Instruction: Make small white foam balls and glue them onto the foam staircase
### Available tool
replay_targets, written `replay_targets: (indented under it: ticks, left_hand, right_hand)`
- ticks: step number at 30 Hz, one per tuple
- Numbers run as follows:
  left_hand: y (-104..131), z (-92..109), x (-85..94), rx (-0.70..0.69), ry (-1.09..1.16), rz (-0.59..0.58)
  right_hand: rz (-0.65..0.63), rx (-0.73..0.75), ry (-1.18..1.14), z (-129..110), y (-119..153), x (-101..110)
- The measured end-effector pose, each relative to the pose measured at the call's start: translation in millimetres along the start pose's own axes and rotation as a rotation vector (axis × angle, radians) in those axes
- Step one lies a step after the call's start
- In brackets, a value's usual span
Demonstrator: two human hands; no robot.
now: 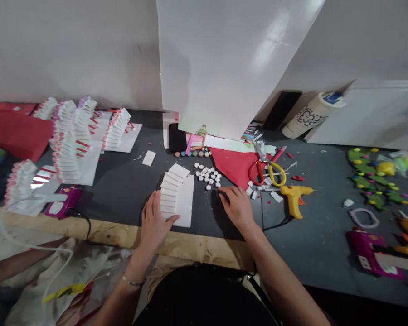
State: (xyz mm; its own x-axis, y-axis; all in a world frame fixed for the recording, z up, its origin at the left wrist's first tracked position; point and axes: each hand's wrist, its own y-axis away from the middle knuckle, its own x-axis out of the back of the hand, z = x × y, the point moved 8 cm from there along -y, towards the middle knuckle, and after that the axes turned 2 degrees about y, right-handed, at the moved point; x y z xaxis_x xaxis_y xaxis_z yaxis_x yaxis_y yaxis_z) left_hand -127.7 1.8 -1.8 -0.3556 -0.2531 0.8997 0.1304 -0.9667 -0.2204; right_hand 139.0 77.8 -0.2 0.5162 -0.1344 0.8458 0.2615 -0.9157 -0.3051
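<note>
A small white model staircase with fanned steps stands on a white rectangular base. My left hand holds it, the straight fingers along its left side and the thumb at the front edge of the base. Just right of the model lies a loose group of small white round discs. My right hand rests on the table beside them, its fingers bent and drawn together. Whatever may be between those fingertips is hidden. A red sheet lies just beyond this hand.
Scissors, white scraps and a yellow glue gun lie to the right. Several finished-looking staircases stand left by a purple power box. A tumbler stands behind. Another person's arm shows lower left.
</note>
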Motion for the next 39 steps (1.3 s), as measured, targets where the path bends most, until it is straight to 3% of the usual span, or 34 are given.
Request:
replay_targets:
  ticks: [4, 7, 11, 13, 15, 19, 25, 31, 39]
  left_hand:
    - [0.0, -3.0, 0.6, -0.024, -0.052, 0.058]
    - [-3.1, -1.3, 13.6, -0.040, -0.073, 0.154]
    - [-1.8, 31.1, 31.9, -0.153, 0.013, 0.313]
    - [-4.2, 64.0, 22.2, -0.310, 0.111, 0.243]
    - [-10.7, 97.7, -0.2, -0.457, 0.178, 0.075]
    - [-40.4, 130.6, -39.6, -0.496, 0.083, -0.119]
    - [-70.2, 137.1, -60.9, -0.518, -0.010, -0.230]
    - [-74.0, 128.4, -63.1, -0.373, -0.065, -0.213]
    - [-72.9, 137.4, -63.4, -0.383, -0.089, -0.154]
  right_hand:
    - [-0.002, -0.036, 0.089, 3.0, -18.6, -4.3]
    - [-0.022, -0.038, 0.128, 0.9, -24.6, -10.2]
    - [-0.049, -0.014, 0.129, -4.5, -24.6, -19.1]
    - [-0.048, 0.005, 0.086, -7.4, -24.4, -20.9]
    - [-0.038, 0.008, 0.034, -7.5, -24.4, -18.6]
    - [-0.033, -0.036, 0.081, 4.8, -19.1, -0.8]
    - [0.085, -0.158, 0.167, 45.8, 3.3, 40.3]
    - [0.219, -0.253, 0.096, 70.6, 24.7, 57.7]
    - [0.437, -0.454, 0.201, 106.0, 70.8, 92.6]
